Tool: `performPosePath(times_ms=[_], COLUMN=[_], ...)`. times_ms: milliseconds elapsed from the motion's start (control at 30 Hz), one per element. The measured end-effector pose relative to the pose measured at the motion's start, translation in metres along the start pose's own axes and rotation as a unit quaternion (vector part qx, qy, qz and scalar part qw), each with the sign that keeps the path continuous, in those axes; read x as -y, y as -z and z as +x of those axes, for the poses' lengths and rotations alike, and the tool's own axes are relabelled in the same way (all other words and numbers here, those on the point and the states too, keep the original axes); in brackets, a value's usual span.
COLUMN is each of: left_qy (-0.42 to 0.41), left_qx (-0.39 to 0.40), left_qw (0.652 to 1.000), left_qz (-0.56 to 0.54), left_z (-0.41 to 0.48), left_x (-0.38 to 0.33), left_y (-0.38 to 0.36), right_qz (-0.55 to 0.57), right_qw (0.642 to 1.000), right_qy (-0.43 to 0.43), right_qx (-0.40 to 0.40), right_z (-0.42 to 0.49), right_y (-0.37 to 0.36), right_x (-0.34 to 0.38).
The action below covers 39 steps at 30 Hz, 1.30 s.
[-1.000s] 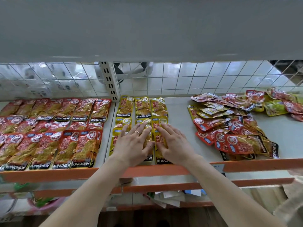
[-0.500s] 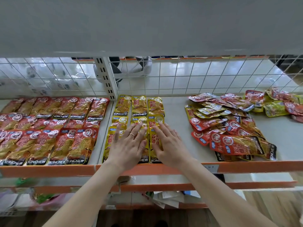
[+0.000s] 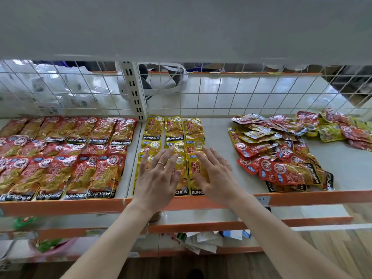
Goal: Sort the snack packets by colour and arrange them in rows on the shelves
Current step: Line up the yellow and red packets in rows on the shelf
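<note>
Left hand (image 3: 159, 178) and right hand (image 3: 216, 178), fingers straight and spread, lie flat on the yellow packets (image 3: 174, 127), near shelf (image 3: 342, 170) edge.

I get a bright, evenly lit picture; daylight comes in through the wire mesh (image 3: 241, 91) along the back edge of the shelf (image 3: 217, 137). Foil on the yellow packets (image 3: 173, 129) and red packets (image 3: 60, 170) throws small white glints. Shadows are faint and soft. The wide lens bows the shelf's orange front edge, and the lower shelf (image 3: 32, 228) blurs towards its left corner.
</note>
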<state>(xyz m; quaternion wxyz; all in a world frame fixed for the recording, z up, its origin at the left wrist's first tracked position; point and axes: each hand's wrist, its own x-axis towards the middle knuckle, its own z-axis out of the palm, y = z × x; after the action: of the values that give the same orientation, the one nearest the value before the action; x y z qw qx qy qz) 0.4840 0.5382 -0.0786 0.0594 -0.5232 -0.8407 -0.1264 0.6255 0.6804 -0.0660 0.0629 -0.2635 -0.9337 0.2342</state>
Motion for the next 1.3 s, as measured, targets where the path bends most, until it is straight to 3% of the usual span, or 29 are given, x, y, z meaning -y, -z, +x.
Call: performPosePath(times_ms=[433,733,1033,1300], left_qy=[-0.039,-0.100,-0.142,-0.156], left_qx=[-0.030,-0.026,-0.013,-0.002], left_qw=[0.998,0.992,0.986,0.984], left_qz=[-0.049,-0.071,-0.083,-0.087], left_z=[-0.035,-0.034,-0.019,0.008], left_x=[0.002,-0.026,-0.086,-0.191], left_y=[0.038,0.046,0.042,0.027], right_qz=[-0.032,-0.032,-0.021,-0.015], right_qw=[0.995,0.988,0.980,0.977], right_qy=[-0.006,-0.058,-0.106,-0.130], right_qx=[-0.095,-0.140,-0.165,-0.168], right_z=[-0.061,-0.098,-0.134,-0.176], right_y=[0.017,0.027,0.061,0.111], right_x=[0.025,0.027,-0.017,-0.095])
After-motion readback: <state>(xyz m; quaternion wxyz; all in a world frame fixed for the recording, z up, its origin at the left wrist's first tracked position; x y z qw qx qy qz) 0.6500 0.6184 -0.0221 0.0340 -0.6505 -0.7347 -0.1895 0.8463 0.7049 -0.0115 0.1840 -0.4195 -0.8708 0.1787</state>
